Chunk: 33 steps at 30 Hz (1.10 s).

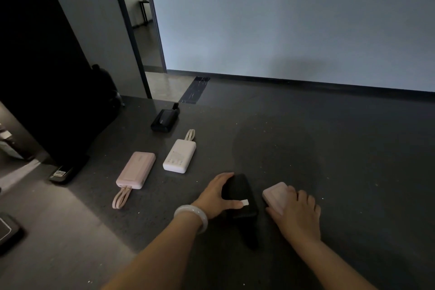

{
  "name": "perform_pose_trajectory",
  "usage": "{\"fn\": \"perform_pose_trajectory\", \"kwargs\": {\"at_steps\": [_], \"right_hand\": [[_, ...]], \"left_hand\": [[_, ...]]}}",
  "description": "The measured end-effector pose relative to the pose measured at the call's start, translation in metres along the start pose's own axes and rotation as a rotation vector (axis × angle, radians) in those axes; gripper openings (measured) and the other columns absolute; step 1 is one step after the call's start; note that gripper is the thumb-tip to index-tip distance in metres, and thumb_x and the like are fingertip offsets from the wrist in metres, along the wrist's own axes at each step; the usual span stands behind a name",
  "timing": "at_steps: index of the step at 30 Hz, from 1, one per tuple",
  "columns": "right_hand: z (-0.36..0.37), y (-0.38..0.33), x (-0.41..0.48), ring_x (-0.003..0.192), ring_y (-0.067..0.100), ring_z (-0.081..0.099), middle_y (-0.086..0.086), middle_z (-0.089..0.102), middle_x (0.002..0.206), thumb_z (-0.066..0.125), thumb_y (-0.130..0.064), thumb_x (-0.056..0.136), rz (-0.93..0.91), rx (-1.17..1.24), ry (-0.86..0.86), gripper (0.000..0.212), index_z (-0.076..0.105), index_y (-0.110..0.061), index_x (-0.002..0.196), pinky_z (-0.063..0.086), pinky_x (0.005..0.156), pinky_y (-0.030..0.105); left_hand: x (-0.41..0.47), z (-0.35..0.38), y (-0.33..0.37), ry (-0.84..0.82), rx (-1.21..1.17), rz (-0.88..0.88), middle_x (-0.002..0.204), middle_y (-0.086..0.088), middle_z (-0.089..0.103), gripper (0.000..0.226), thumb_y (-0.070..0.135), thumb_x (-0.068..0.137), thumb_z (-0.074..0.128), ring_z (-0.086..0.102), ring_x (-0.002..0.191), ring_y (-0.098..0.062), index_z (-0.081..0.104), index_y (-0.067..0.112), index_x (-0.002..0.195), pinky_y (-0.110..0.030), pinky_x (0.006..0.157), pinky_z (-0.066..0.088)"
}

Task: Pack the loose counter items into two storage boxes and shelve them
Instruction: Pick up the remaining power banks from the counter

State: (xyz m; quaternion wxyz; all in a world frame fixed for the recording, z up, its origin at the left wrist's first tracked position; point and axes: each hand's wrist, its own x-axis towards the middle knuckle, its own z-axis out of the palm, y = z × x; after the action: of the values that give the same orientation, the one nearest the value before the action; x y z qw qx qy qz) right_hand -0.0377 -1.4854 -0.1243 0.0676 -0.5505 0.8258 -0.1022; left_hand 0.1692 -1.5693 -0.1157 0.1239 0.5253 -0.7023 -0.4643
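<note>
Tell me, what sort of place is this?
Likely a home or office interior, hard to say which: a dark speckled counter with power banks laid out, a plain wall with dark skirting, and a doorway into another room.

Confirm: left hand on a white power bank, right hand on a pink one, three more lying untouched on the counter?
Wrong on one point: the head view shows the left hand gripping a black power bank, not a white one. The right hand is on a pink power bank, and three more lie untouched on the counter.
</note>
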Motion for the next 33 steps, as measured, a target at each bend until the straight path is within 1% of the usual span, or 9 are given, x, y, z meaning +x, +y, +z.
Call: {"fn": "perform_pose_trajectory", "kwargs": {"at_steps": [4, 6, 10, 13, 18, 20, 25, 29, 33], "right_hand": [[0.001, -0.002, 0.001, 0.123, 0.021, 0.042, 0.004, 0.04, 0.137, 0.055, -0.071, 0.077, 0.034, -0.02, 0.006, 0.091, 0.025, -0.019, 0.146, 0.038, 0.103, 0.035], [0.002, -0.002, 0.0, 0.123, 0.022, 0.041, 0.005, 0.038, 0.138, 0.055, -0.071, 0.077, 0.045, -0.019, -0.007, 0.094, 0.023, -0.019, 0.147, 0.037, 0.102, 0.036], [-0.002, 0.0, 0.004, 0.128, 0.025, 0.038, 0.006, 0.035, 0.142, 0.06, -0.072, 0.073, 0.067, 0.05, -0.078, 0.1, 0.022, -0.018, 0.147, 0.035, 0.105, 0.04], [-0.006, 0.006, 0.005, 0.13, 0.025, 0.036, 0.006, 0.034, 0.144, 0.064, -0.07, 0.071, 0.079, 0.105, -0.129, 0.1, 0.024, -0.018, 0.147, 0.034, 0.106, 0.041], [-0.008, 0.01, 0.004, 0.126, 0.023, 0.038, 0.003, 0.037, 0.138, 0.066, -0.068, 0.071, 0.07, 0.135, -0.13, 0.089, 0.034, -0.022, 0.14, 0.036, 0.104, 0.039], [-0.01, 0.01, 0.004, 0.125, 0.023, 0.038, 0.003, 0.037, 0.137, 0.066, -0.067, 0.072, 0.07, 0.145, -0.138, 0.085, 0.035, -0.023, 0.138, 0.036, 0.103, 0.039], [-0.01, 0.016, 0.001, 0.124, 0.021, 0.038, 0.001, 0.037, 0.135, 0.068, -0.064, 0.072, 0.063, 0.197, -0.136, 0.083, 0.034, -0.027, 0.138, 0.036, 0.1, 0.039], [-0.014, 0.026, -0.005, 0.122, 0.021, 0.04, 0.002, 0.038, 0.133, 0.069, -0.063, 0.072, 0.064, 0.26, -0.122, 0.085, 0.032, -0.027, 0.139, 0.039, 0.1, 0.038], [-0.03, 0.041, -0.016, 0.119, 0.018, 0.049, -0.005, 0.05, 0.13, 0.07, -0.063, 0.071, 0.096, 0.307, -0.119, 0.081, 0.035, -0.028, 0.136, 0.039, 0.1, 0.043]], "left_hand": [[0.007, -0.014, 0.007, -0.186, 0.159, 0.014, 0.162, 0.012, 0.01, 0.091, 0.032, 0.083, 0.074, 0.016, 0.148, -0.021, 0.017, 0.04, 0.153, -0.051, 0.119, 0.023], [0.007, -0.004, 0.014, -0.099, 0.088, -0.058, 0.163, 0.008, 0.003, 0.099, 0.036, 0.082, 0.075, 0.011, 0.149, -0.023, 0.008, 0.034, 0.155, -0.051, 0.119, 0.02], [0.002, 0.029, 0.035, 0.224, 0.195, -0.337, 0.157, -0.012, 0.017, 0.11, 0.059, 0.075, 0.072, 0.018, 0.145, -0.031, 0.013, 0.008, 0.153, -0.044, 0.117, 0.026], [0.002, 0.045, 0.051, 0.248, 0.254, -0.459, 0.151, -0.016, 0.023, 0.114, 0.06, 0.068, 0.078, 0.027, 0.139, -0.033, 0.019, 0.006, 0.149, -0.044, 0.111, 0.034], [0.007, 0.048, 0.062, 0.227, 0.144, -0.607, 0.143, -0.019, 0.031, 0.114, 0.059, 0.062, 0.083, 0.037, 0.132, -0.035, 0.024, 0.006, 0.144, -0.044, 0.107, 0.039], [0.005, 0.053, 0.062, 0.223, 0.099, -0.619, 0.142, -0.019, 0.033, 0.113, 0.056, 0.061, 0.084, 0.041, 0.13, -0.035, 0.024, 0.007, 0.144, -0.045, 0.106, 0.042], [-0.008, 0.065, 0.066, 0.261, -0.176, -0.508, 0.139, -0.013, 0.047, 0.096, 0.027, 0.074, 0.084, 0.051, 0.125, -0.03, 0.02, 0.011, 0.144, -0.037, 0.091, 0.048], [-0.021, 0.069, 0.063, 0.253, -0.317, -0.461, 0.141, -0.011, 0.045, 0.096, 0.025, 0.074, 0.084, 0.049, 0.128, -0.03, 0.02, 0.013, 0.146, -0.04, 0.094, 0.047], [-0.036, 0.079, 0.063, 0.168, -0.572, -0.398, 0.119, 0.0, 0.057, 0.078, 0.024, 0.073, 0.083, 0.057, 0.105, -0.019, 0.041, 0.019, 0.138, -0.036, 0.086, 0.049]]}}
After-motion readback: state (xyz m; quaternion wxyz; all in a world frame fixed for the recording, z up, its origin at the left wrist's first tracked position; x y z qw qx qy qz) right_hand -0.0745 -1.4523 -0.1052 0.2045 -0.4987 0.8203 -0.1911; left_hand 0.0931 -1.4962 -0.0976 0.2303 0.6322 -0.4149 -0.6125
